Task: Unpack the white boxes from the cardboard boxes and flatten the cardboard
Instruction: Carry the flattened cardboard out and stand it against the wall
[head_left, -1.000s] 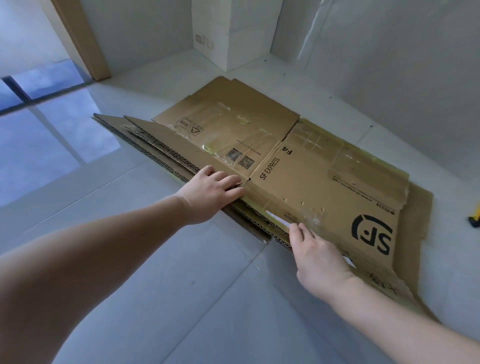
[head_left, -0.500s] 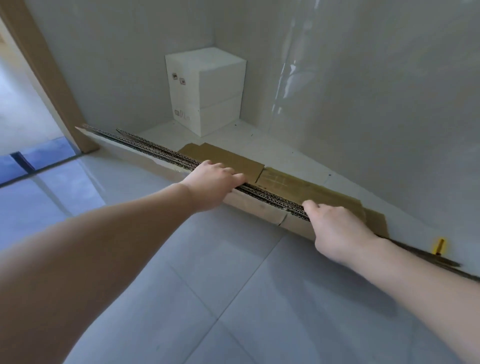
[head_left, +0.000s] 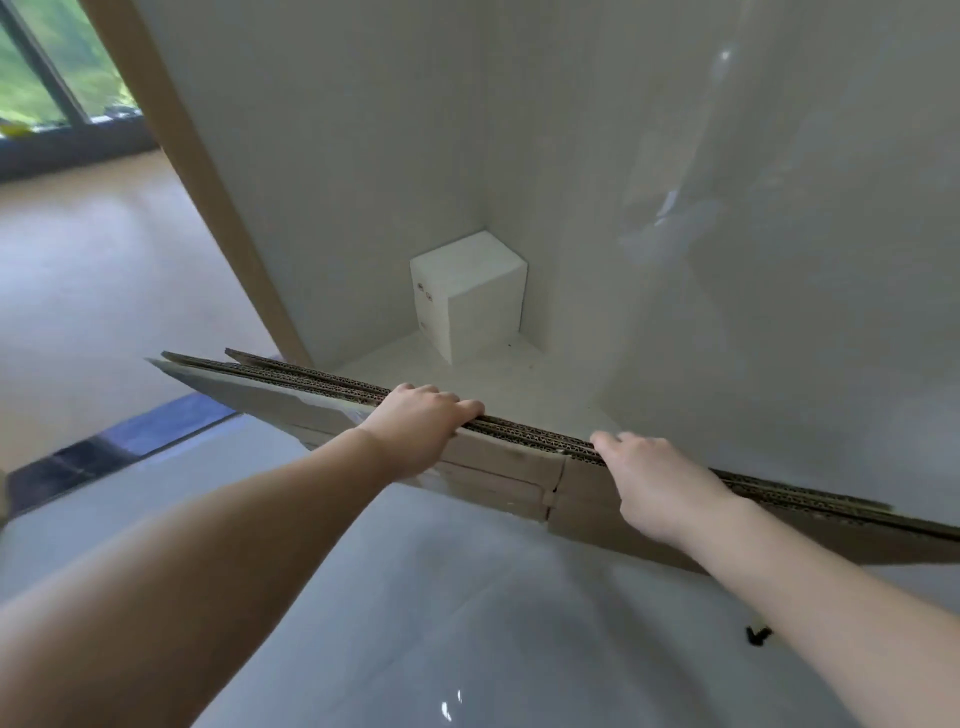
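I see the cardboard (head_left: 498, 470) as a stack of flattened sheets stood on edge, running from mid-left down to the right side of the view, where it's cut off by the frame. Top edges show corrugation; I count several layers but can't say exactly how many. Near face is plain brown w/ a seam or tear just left of the right wrist. The far face is hidden, and so is the bottom edge behind both arms, so I can't tell if it rests on the floor (head_left: 467, 623) or is lifted clear.

Left hand (head_left: 421, 428): grip wrapped over the top edge, fingers curled across to the far side, tips out of sight. Right hand (head_left: 654, 483): grip also on the top edge, fingers over it, thumb side hidden, so how firm the hold is I can't make out.

White box (head_left: 467, 293) sits in the corner where two walls (head_left: 727, 208) meet, well apart from the stack, behind it. Small marks on its left face, too small to read. Looks like one block; whether it's two stacked I can't tell.

Wooden post (head_left: 208, 182) leans across upper left, w/ a window (head_left: 47, 78) beyond it, blurred green outside. Small dark object (head_left: 758, 635) on the floor near the right forearm, too small to ID.
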